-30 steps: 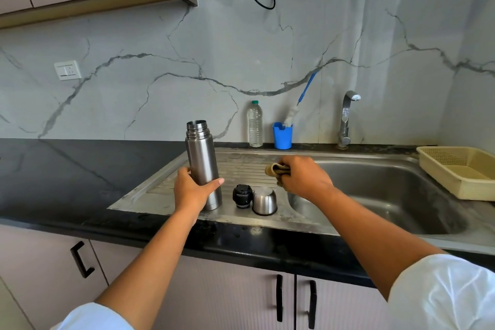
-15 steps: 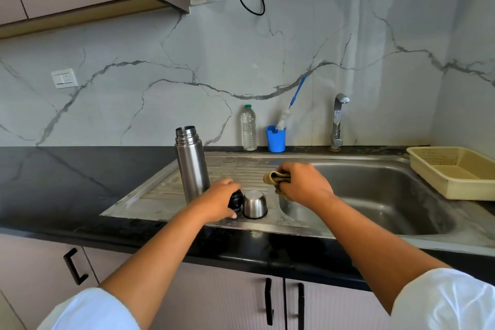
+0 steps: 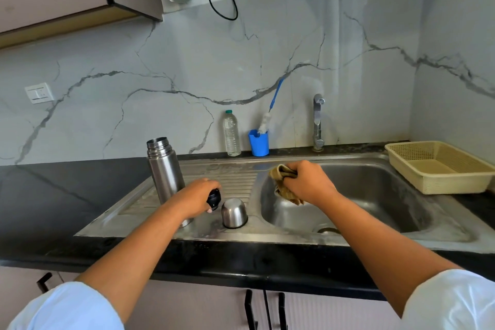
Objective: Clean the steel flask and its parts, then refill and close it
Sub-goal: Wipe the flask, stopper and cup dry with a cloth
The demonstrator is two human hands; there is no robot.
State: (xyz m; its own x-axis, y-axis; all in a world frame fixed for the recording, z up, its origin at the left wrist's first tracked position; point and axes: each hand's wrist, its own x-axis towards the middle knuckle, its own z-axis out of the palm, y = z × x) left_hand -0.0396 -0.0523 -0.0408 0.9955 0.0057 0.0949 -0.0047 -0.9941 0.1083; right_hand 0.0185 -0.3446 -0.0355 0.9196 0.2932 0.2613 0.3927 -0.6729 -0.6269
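The steel flask [image 3: 164, 169] stands upright and uncapped on the ribbed drainboard [image 3: 230, 177] of the sink. Just right of it, my left hand [image 3: 197, 197] is closed around the black stopper [image 3: 213, 199], which looks slightly lifted off the drainboard. The steel cup lid [image 3: 234, 213] rests upside down beside the stopper. My right hand [image 3: 308, 182] grips a brownish cloth [image 3: 284, 185] over the left rim of the sink basin [image 3: 375, 203].
A water bottle [image 3: 231, 133], a blue cup [image 3: 258, 143] holding a bottle brush [image 3: 269, 112], and the tap [image 3: 318, 122] line the back wall. A beige plastic basket [image 3: 439, 166] sits on the counter at the right. Black countertop [image 3: 53, 195] stretches to the left.
My left hand let go of the flask, moved right and closed on the black stopper. My right hand with the cloth stayed near the basin's rim.
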